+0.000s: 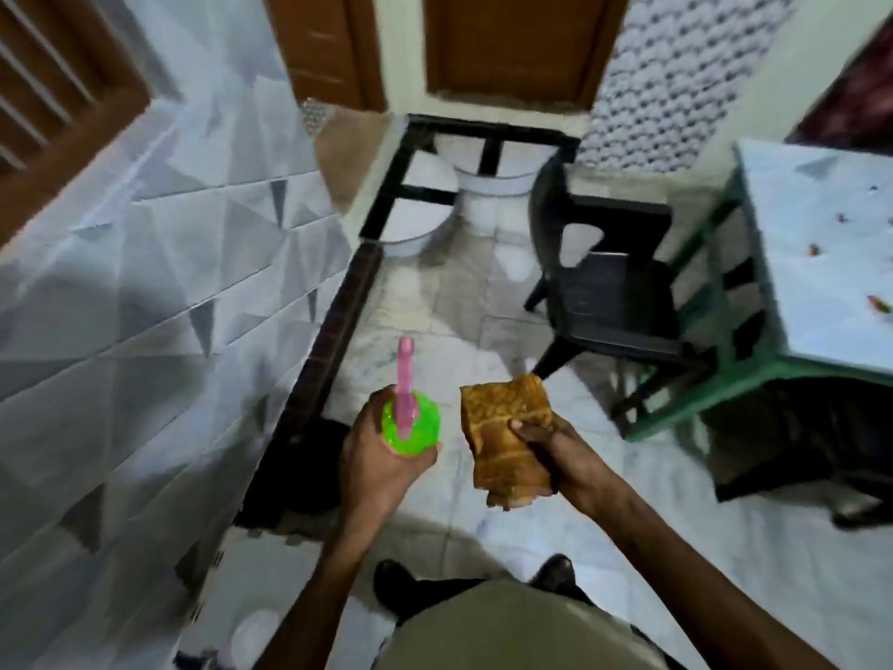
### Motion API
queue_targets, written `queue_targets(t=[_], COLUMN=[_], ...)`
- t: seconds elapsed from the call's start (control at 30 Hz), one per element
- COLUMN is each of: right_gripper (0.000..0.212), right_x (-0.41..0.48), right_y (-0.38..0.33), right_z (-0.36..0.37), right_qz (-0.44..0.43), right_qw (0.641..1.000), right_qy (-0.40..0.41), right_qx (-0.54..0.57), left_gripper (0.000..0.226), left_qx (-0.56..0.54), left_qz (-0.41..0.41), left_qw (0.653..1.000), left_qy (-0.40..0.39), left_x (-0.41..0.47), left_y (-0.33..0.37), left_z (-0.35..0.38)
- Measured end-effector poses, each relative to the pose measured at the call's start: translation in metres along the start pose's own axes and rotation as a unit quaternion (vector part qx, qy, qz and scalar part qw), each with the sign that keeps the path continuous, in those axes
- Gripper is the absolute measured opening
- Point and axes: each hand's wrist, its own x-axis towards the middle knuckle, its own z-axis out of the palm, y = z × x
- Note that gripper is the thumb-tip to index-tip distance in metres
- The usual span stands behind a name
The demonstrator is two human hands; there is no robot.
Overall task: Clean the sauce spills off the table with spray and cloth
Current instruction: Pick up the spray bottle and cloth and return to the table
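Closest in, both forearms reach forward over pale trousers point(522, 626) and dark shoes point(392, 586). The left hand point(381, 456) has its grip closed round the body of a spray bottle point(419, 425), fingers and thumb curled about its round, translucent green plastic; whether it holds any liquid cannot be told. Its slim pink nozzle point(405, 374) points away from the person. Just beside it, the right hand point(555, 452) holds a cloth point(502, 427) in a closed grip, thumb pressed on top and fingers beneath; the cloth is folded, brown-orange, with a woven pattern. Both things hang above a glossy white marbled floor point(435, 326). Further off stands a black plastic chair point(613, 302) with a slatted seat. To its right, well apart from both hands, is a pale blue tabletop point(797, 263) on a green painted frame point(696, 403), with small reddish and dark sauce spots point(878, 304) scattered across it. Beyond, white buckets point(488, 186) sit under a black frame, before a brown wooden door point(517, 41).
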Motion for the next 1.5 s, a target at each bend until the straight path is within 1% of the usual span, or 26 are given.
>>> queue_targets(t=[0.07, 0.17, 0.27, 0.43, 0.57, 0.63, 0.77, 0.87, 1.0, 1.07, 1.1, 1.2, 1.33, 1.5], right_gripper=[0.04, 0.038, 0.042, 0.031, 0.033, 0.033, 0.027, 0.021, 0.027, 0.027, 0.025, 0.021, 0.013, 0.02], right_x=[-0.016, -0.036, -0.057, -0.096, -0.122, -0.134, -0.154, -0.165, -0.178, -0.188, -0.194, -0.211, -0.234, -0.26], right_y=[-0.008, -0.019, -0.031, -0.052, -0.064, -0.071, -0.089, -0.103, -0.124, -0.132, -0.138, -0.147, -0.154, -0.151], right_z=[-0.055, -0.132, -0.203, -0.312, -0.389, -0.429, -0.498, -0.555, -0.63, -0.663, -0.68, -0.719, -0.779, -0.857], right_qz=[-0.011, -0.026, -0.042, -0.072, -0.103, -0.112, -0.134, -0.149, -0.154, -0.151, -0.151, -0.158, -0.176, -0.184], right_qw=[0.999, 0.994, 0.986, 0.964, 0.938, 0.923, 0.89, 0.873, 0.855, 0.843, 0.838, 0.825, 0.809, 0.804], right_qy=[0.039, 0.083, 0.136, 0.213, 0.275, 0.304, 0.361, 0.387, 0.417, 0.436, 0.443, 0.455, 0.462, 0.461], right_qx=[0.027, 0.068, 0.084, 0.138, 0.183, 0.206, 0.243, 0.258, 0.267, 0.276, 0.281, 0.296, 0.318, 0.328], left_gripper=[0.064, 0.062, 0.06, 0.065, 0.074, 0.075, 0.072, 0.069, 0.062, 0.054, 0.054, 0.069, 0.077, 0.079], left_qx=[-0.005, -0.017, -0.024, -0.022, -0.015, -0.012, -0.025, -0.015, 0.006, 0.022, 0.022, 0.021, 0.029, 0.046], left_qz=[0.043, 0.085, 0.122, 0.162, 0.202, 0.219, 0.229, 0.233, 0.283, 0.299, 0.302, 0.311, 0.325, 0.345], left_qw=[0.998, 0.994, 0.986, 0.97, 0.953, 0.941, 0.919, 0.906, 0.884, 0.872, 0.869, 0.859, 0.85, 0.843], left_qy=[-0.036, -0.071, -0.114, -0.179, -0.226, -0.256, -0.32, -0.353, -0.371, -0.386, -0.392, -0.406, -0.414, -0.41], left_x=[0.002, -0.003, -0.013, -0.033, -0.045, -0.052, -0.058, -0.064, -0.081, -0.093, -0.099, -0.113, -0.14, -0.182], left_y=[0.033, 0.085, 0.132, 0.211, 0.273, 0.307, 0.361, 0.404, 0.461, 0.488, 0.502, 0.533, 0.57, 0.606], left_z=[0.044, 0.111, 0.179, 0.283, 0.363, 0.403, 0.473, 0.527, 0.601, 0.634, 0.652, 0.693, 0.747, 0.808])
